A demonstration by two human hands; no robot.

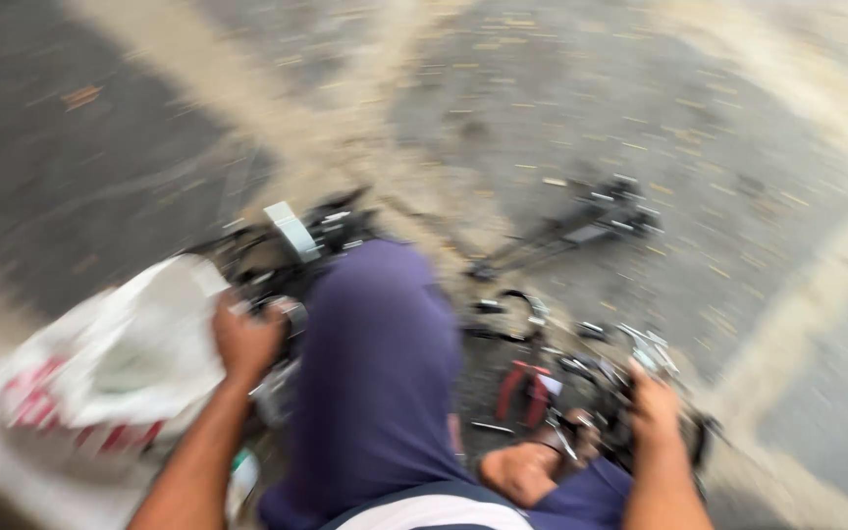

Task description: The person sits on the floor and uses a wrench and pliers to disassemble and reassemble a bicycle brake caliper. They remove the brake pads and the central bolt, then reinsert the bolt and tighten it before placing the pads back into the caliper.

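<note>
The whole view is smeared by motion. My left hand is curled around a grey metal part at the edge of a white sack with red print. My right hand rests on a dark clump of metal parts at the lower right; the blur hides its grip. My bent leg in purple cloth fills the middle between both arms. A bare foot shows beside it. Red-handled pliers lie on the ground just left of my right hand.
A dark metal frame piece lies farther out on the grey concrete ground, which is crossed by sandy bands. More dark machine parts and a pale flat piece sit beyond the sack. Small tools are scattered around the pliers.
</note>
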